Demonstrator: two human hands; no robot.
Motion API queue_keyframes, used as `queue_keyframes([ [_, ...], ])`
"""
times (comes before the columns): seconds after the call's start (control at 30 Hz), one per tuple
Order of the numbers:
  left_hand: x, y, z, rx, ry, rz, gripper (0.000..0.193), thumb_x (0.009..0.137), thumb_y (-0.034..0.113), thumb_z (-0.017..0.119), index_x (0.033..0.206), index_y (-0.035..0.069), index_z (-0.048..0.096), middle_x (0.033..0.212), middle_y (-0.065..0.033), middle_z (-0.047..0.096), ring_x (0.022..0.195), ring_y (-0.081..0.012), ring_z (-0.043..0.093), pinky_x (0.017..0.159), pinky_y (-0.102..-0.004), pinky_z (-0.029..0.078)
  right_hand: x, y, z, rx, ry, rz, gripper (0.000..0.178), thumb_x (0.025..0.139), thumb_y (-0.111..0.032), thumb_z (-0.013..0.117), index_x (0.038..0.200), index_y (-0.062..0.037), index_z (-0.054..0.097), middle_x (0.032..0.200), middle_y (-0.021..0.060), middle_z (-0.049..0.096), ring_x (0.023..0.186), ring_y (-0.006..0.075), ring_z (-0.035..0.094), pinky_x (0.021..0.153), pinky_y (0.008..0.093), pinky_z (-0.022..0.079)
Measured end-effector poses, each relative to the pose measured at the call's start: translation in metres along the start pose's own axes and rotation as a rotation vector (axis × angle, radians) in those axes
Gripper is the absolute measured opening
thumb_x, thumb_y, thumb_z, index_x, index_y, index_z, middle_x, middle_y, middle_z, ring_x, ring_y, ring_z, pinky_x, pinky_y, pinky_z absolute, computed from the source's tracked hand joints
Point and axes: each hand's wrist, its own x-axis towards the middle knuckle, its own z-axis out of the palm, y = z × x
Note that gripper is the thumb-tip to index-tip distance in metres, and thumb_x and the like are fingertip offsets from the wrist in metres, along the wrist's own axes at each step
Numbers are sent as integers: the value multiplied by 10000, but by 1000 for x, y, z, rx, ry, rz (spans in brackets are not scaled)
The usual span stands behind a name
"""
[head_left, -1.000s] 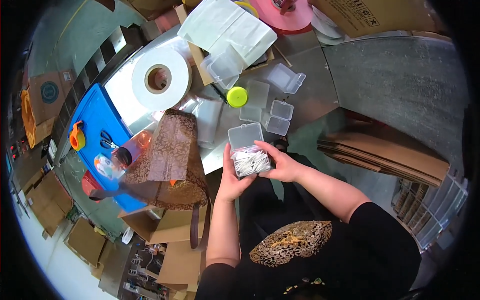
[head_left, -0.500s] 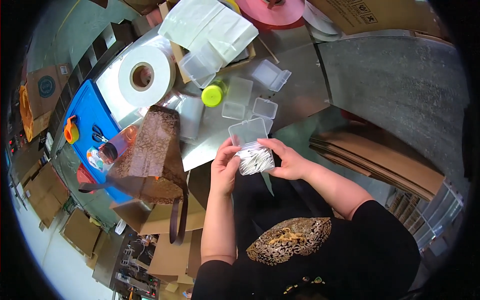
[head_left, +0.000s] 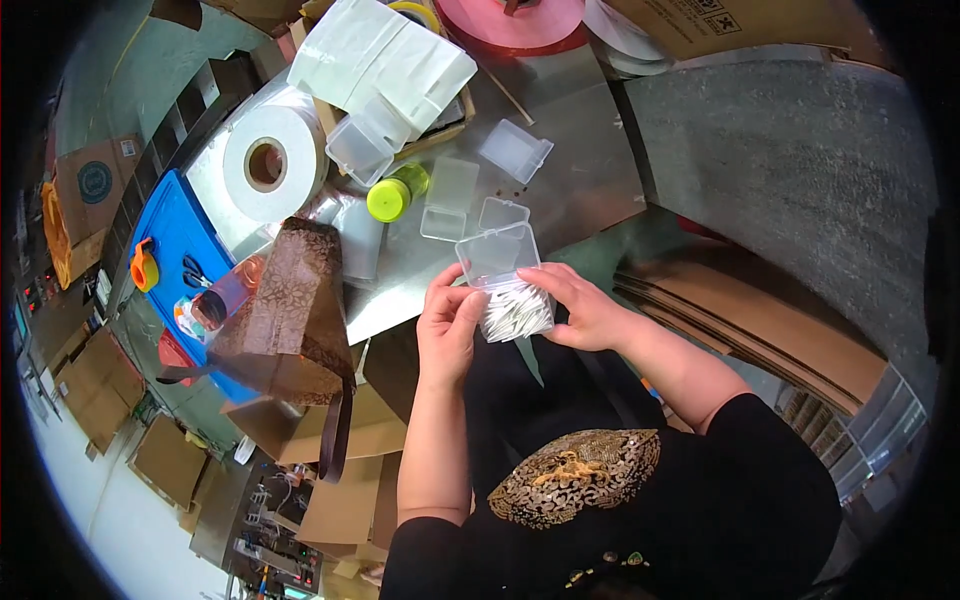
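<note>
Just off the metal table's near edge, I hold a small clear plastic box (head_left: 499, 253) between both hands, its hinged lid raised. Many thin white pieces (head_left: 518, 313) fill its lower part; their kind is too small to make out. My left hand (head_left: 449, 322) grips the box's left side, thumb along the wall. On the opposite side, my right hand (head_left: 583, 308) has its fingers by the hinge and its thumb low on the wall. Past the lid, another clear box (head_left: 503, 213) lies open on the table, partly hidden.
More clear boxes (head_left: 516, 150) lie on the metal table (head_left: 590, 165), beside a bottle with a yellow-green cap (head_left: 388, 200). A white roll (head_left: 240, 165), a brown patterned bag (head_left: 300, 290) and a blue board (head_left: 180, 235) are at left. Flat cardboard (head_left: 750, 320) is stacked at right.
The view has shifted slightly, so the table's things appear further left. Both hands keep their hold on the box, which is tilted a little differently.
</note>
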Motion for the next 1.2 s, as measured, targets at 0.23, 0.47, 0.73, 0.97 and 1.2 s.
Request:
queue_keyframes([
  [0.23, 5, 2, 7, 132, -25, -28, 94, 836, 88, 569, 909, 30, 581, 1281, -127, 405, 1069, -168, 460, 890, -296, 375, 4, 5, -4, 16, 38, -21, 782, 591, -11, 616, 1311, -135, 338, 1193, 131, 443, 1099, 323, 412, 945, 392, 350],
  [0.47, -1, -12, 9, 117, -140, 69, 204, 814, 47, 569, 1017, 66, 579, 1363, -143, 247, 1132, -208, 433, 913, -328, 384, 0, 13, 2, 35, 54, 8, 758, 623, -40, 629, 1315, -121, 332, 1221, 137, 434, 1144, 319, 399, 965, 387, 336],
  [0.73, -10, -23, 23, -176, 0, -56, 776, 759, 39, 618, 1376, 79, 150, 1329, -133, 313, 1148, -218, 423, 952, -345, 360, -16, 14, 14, 151, 86, 106, 726, 669, -82, 689, 1302, -111, 335, 1186, 133, 454, 1125, 290, 438, 951, 364, 350],
  [0.97, -24, -14, 12, 79, -328, 0, 1102, 613, 69, 751, 1397, 76, -24, 1314, -148, 345, 1190, -226, 381, 974, -342, 328, -22, 5, 21, 781, 71, 178, 751, 675, 10, 688, 1312, -107, 306, 1207, 80, 445, 1136, 184, 440, 956, 330, 350],
  [1.2, -59, 47, -4, 258, -230, -34, 1089, 618, 17, 732, 1389, 44, -37, 1247, -160, 408, 1136, -242, 443, 940, -341, 364, -10, -33, 21, 625, -179, 105, 800, 687, -48, 710, 1329, -115, 237, 1221, 105, 424, 1146, 194, 420, 975, 336, 331],
])
